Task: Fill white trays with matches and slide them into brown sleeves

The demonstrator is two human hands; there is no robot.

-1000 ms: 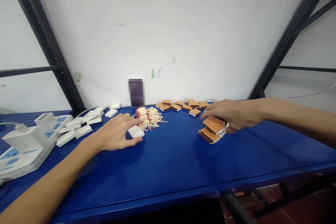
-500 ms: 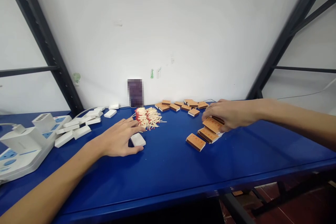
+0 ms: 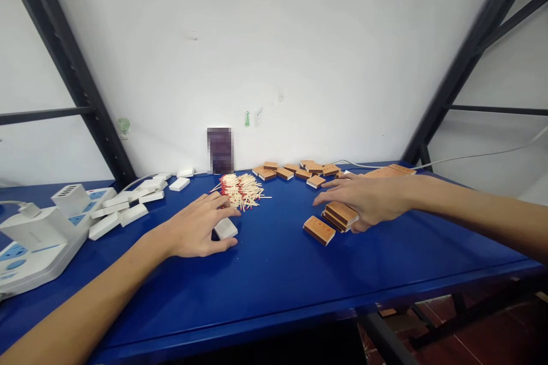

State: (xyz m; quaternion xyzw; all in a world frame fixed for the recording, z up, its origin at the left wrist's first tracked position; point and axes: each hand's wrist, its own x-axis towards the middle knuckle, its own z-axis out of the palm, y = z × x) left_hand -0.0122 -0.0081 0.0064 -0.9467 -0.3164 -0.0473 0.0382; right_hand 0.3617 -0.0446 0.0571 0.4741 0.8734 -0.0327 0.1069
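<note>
My left hand (image 3: 199,227) rests on the blue table with its fingers spread around a small white matchbox tray (image 3: 226,229). Just beyond its fingertips lies a heap of red-tipped matches (image 3: 244,189). My right hand (image 3: 372,199) is over a small stack of brown matchboxes (image 3: 341,214), its fingers stretched out and thumb beside the stack. Whether the thumb touches the stack I cannot tell. One single matchbox (image 3: 319,230) lies to the left of the stack. Part of an orange-brown surface (image 3: 396,169) shows behind my right wrist.
Several matchboxes (image 3: 312,167) lie scattered along the wall. On the left, white trays (image 3: 132,199) are piled next to a power strip (image 3: 64,245) with chargers. A pixelated dark panel (image 3: 221,151) stands against the wall. A cable (image 3: 483,155) runs at the right.
The matchbox that was tilted in my right hand now lies flat on the stack. My right fingers have straightened and come off it. My left hand has barely moved.
</note>
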